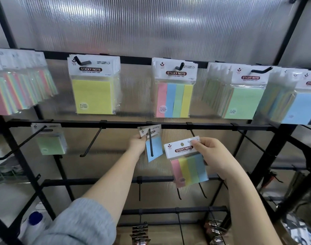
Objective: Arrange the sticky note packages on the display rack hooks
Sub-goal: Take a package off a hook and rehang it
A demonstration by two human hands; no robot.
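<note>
I'm seeing left hand (137,141) pinching the blue sticky-note pack (153,147) on the middle-row hook (150,145), right hand (210,152) gripping the four-colour pack (187,161) by its header—I'd be lining its hole squarely onto a hook tip.

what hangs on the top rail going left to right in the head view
Mixed-colour packs → yellow pack → four-stripe pack → green pack → blue pack.

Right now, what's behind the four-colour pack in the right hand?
Behind the four-colour pack, pinched by the right hand, show the rack bar and ribbed panel. The bar's stretch directly behind it is covered.
</note>
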